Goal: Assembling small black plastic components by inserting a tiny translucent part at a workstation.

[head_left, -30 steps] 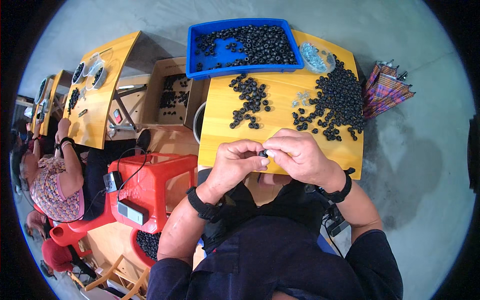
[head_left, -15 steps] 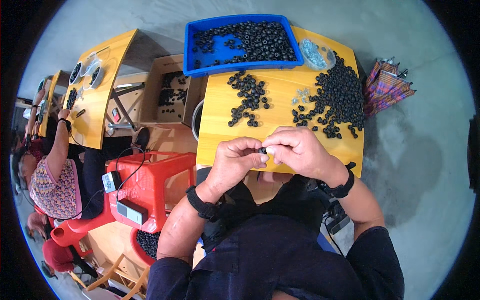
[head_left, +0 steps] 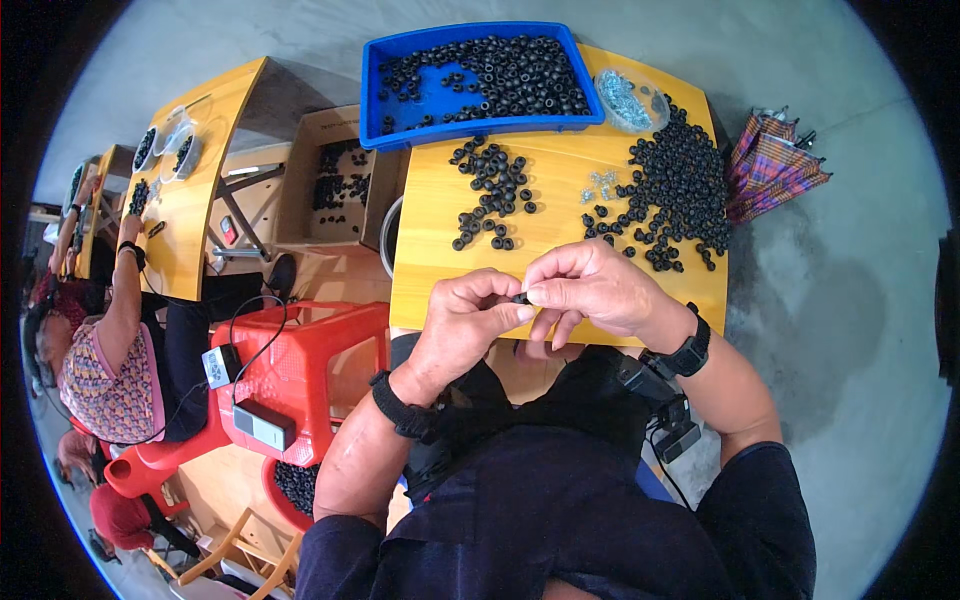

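Over the near edge of the yellow table (head_left: 560, 215), my left hand (head_left: 468, 312) pinches a small round black part (head_left: 521, 298) between thumb and fingertips. My right hand (head_left: 592, 290) meets it there, thumb and forefinger closed at the same part; its other fingers curl below. Whether a smaller piece sits in the right fingertips is hidden. Beyond my hands lie a loose group of black ring-like parts (head_left: 492, 190) on the left and a larger, denser pile of them (head_left: 682, 185) on the right. Several small clear or silvery pieces (head_left: 601, 186) lie beside that pile.
A blue tray (head_left: 480, 131) of black parts and a clear tub (head_left: 630, 100) of silvery pieces stand at the far edge. At left are a cardboard box (head_left: 293, 215) and a red stool (head_left: 270, 370) with devices. A plaid umbrella (head_left: 768, 165) lies right. A co-worker (head_left: 115, 370) sits far left.
My right hand has shifted slightly up and turned, its lower fingers now hanging more open. The left hand keeps its pinch on the black part. The view has moved a little.
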